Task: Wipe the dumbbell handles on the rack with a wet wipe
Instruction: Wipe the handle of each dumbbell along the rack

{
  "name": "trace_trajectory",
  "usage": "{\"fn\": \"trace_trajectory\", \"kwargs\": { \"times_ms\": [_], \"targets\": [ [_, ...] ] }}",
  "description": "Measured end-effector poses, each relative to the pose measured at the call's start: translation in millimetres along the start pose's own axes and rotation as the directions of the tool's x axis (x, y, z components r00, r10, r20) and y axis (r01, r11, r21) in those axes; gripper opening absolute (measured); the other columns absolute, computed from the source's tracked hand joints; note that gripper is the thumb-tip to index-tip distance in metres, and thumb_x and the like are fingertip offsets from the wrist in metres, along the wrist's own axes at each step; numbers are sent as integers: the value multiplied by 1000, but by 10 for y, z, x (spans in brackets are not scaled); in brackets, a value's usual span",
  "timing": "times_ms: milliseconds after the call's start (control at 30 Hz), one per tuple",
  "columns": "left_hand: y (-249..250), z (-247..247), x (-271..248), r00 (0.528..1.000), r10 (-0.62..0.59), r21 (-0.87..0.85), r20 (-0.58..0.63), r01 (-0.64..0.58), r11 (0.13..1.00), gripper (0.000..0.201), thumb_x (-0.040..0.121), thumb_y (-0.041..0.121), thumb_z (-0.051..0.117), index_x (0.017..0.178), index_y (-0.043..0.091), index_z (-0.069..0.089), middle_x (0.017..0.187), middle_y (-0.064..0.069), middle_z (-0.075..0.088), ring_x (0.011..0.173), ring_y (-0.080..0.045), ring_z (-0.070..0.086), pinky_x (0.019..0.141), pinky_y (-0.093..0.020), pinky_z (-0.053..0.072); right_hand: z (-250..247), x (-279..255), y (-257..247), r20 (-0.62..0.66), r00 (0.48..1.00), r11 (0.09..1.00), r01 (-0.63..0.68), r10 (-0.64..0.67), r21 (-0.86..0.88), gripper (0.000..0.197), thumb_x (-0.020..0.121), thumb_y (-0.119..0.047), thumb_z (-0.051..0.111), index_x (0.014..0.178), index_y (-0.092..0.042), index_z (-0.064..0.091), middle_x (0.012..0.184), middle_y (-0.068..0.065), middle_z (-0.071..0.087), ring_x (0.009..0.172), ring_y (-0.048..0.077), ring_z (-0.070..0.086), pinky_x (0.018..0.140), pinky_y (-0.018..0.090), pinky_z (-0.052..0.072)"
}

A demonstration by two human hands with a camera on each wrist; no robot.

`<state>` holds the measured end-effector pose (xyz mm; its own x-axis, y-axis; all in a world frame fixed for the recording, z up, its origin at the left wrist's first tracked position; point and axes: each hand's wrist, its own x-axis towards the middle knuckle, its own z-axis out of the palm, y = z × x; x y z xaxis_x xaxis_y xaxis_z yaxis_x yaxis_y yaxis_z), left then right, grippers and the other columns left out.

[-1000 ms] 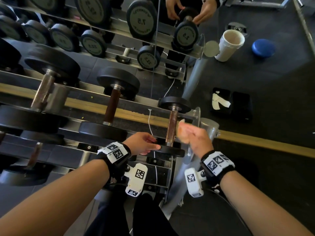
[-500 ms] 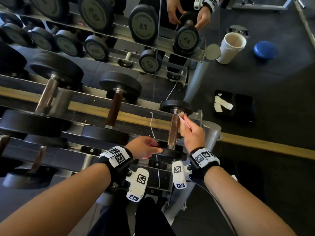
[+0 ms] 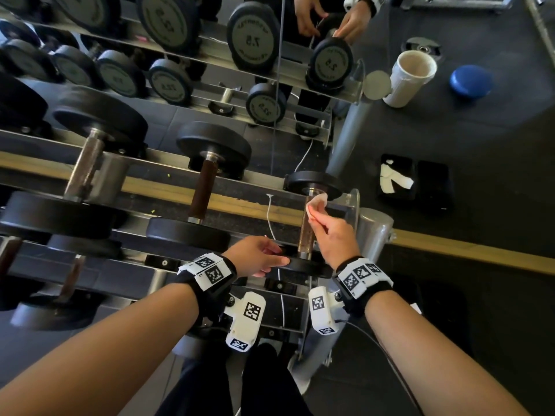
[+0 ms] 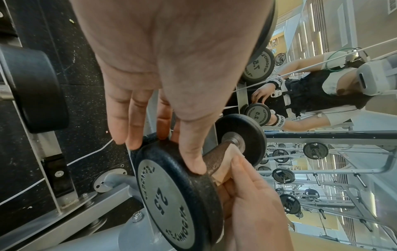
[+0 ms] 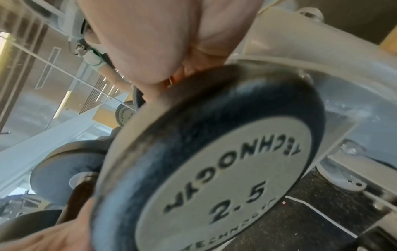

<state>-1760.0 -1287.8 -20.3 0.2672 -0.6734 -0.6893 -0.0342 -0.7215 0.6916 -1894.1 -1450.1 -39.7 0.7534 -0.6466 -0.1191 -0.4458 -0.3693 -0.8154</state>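
The small 2.5 dumbbell (image 3: 304,263) lies at the rack's right end, its rusty handle (image 3: 306,232) pointing away from me. My right hand (image 3: 315,213) pinches a white wet wipe (image 3: 319,202) against the upper part of the handle, just below the far plate (image 3: 313,182). My left hand (image 3: 279,259) holds the near plate's rim, thumb on one side and fingers on the other. The left wrist view shows the thumb (image 4: 191,158) over the plate (image 4: 171,191) and the wipe (image 4: 224,163) wrapped on the handle. In the right wrist view the plate (image 5: 214,169) fills the frame and hides the wipe.
Two larger dumbbells (image 3: 207,187) (image 3: 87,166) lie to the left on the same tier. A mirror behind reflects the rack. On the floor to the right are a white cup (image 3: 410,76), a blue disc (image 3: 470,82) and black trays (image 3: 398,178). The rack's grey post (image 3: 374,232) stands beside my right hand.
My right hand has slid the wipe along the handle from near the front plate toward the far plate. My left hand has stayed on the near plate.
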Motion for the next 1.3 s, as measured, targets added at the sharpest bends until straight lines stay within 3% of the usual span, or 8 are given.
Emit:
{"fn": "trace_trajectory", "kwargs": {
  "times_ms": [100, 267, 367, 533, 700, 967, 1133, 1300],
  "targets": [
    [-15, 7, 14, 1000, 0, 2, -1, 0, 1000, 32, 85, 36, 73, 112, 25, 61, 105, 4, 65, 94, -13, 68, 88, -34, 58, -75, -17, 39, 55, 998, 1000, -19, 17, 20, 27, 99, -25, 58, 124, -25, 68, 107, -9, 72, 98, 1, 64, 87, 6, 44],
    [-34, -18, 41, 1000, -1, -8, 12, 1, 1000, 28, 83, 35, 75, 106, 27, 62, 105, 3, 67, 95, -14, 69, 89, -36, 58, -50, -254, 165, 98, 993, 998, -66, 64, 11, 17, 91, -22, 70, 103, -31, 77, 89, -26, 67, 87, -17, 61, 77, -1, 41],
    [-41, -34, 62, 1000, 0, -11, 19, 0, 1000, 28, 81, 35, 77, 104, 29, 62, 104, 3, 68, 94, -13, 69, 90, -35, 57, -136, -192, 163, 125, 990, 998, -66, 65, 2, 19, 88, -20, 72, 91, -39, 75, 84, -29, 68, 86, -12, 63, 76, 3, 45],
    [-76, -25, 82, 1000, -18, -52, 12, 19, 998, 29, 81, 34, 77, 105, 25, 64, 104, 1, 69, 94, -15, 70, 88, -35, 58, -286, 173, 124, -133, 983, 984, -107, 126, 140, 16, 91, -19, 68, 104, -26, 75, 99, -11, 73, 98, 7, 66, 88, 23, 51],
    [-92, -20, 93, 999, -32, -72, 6, 33, 997, 32, 82, 34, 77, 109, 23, 64, 104, 1, 70, 94, -15, 70, 88, -35, 58, -55, 120, 134, -38, 989, 967, -131, 142, 217, 24, 90, -13, 68, 110, -26, 75, 100, -20, 71, 100, -2, 66, 87, 11, 48],
    [-94, -37, 119, 999, -31, -82, 30, 33, 996, 33, 81, 33, 78, 109, 24, 63, 105, 0, 69, 97, -15, 69, 92, -36, 56, -234, -198, 296, 260, 956, 991, -136, 133, -7, 21, 83, -19, 77, 84, -40, 77, 88, -17, 75, 89, -3, 68, 88, 22, 52],
    [-115, -27, 135, 999, -27, -91, 28, 30, 995, 32, 80, 35, 78, 108, 25, 65, 104, 1, 70, 97, -15, 70, 89, -34, 57, -294, 177, 166, -5, 988, 967, -150, 154, 208, 27, 90, -12, 68, 111, -28, 74, 103, -15, 73, 101, 1, 66, 93, 20, 50],
    [-122, -43, 133, 1000, -24, -88, 18, 25, 996, 32, 80, 34, 78, 108, 27, 64, 103, 3, 70, 95, -13, 69, 86, -30, 57, -90, 104, 78, 0, 993, 973, -118, 120, 199, 26, 92, -14, 67, 109, -32, 74, 97, -26, 68, 93, -17, 61, 78, -1, 43]
  ]
}}
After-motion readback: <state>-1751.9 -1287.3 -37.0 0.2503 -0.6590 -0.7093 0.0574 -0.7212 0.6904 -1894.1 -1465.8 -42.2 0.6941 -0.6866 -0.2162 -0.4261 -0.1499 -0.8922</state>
